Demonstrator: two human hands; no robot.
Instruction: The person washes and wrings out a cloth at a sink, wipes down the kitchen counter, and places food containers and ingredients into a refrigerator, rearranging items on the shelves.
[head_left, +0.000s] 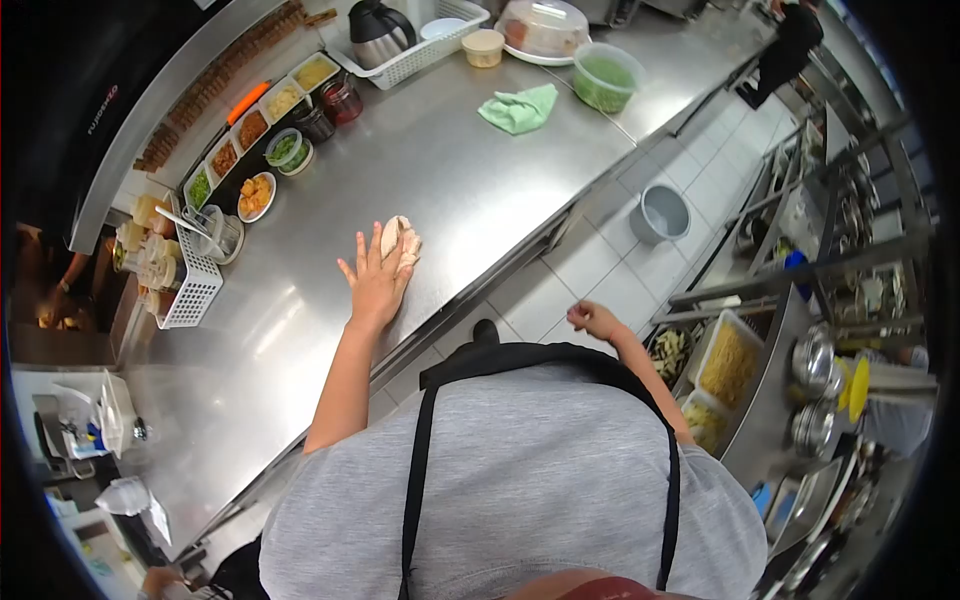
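On the steel counter (300, 290), near its front edge, my left hand (377, 280) lies with its fingers spread. A pale, folded piece of food or cloth (402, 240), which I cannot identify, sits beside and partly under its fingers. My right hand (594, 318) hangs in the air over the tiled floor, right of the counter edge, with its fingers curled together. Whether anything is between those fingers is too small to tell. A small white dish of orange food (256, 197) stands left of my left hand.
Along the back stand a white basket of bottles (192, 290), small food containers (283, 100), a green cloth (518, 108) and a tub of greens (606, 78). A grey bucket (660, 214) is on the floor. Shelves with food trays (728, 365) stand right; another person (786, 55) is far off.
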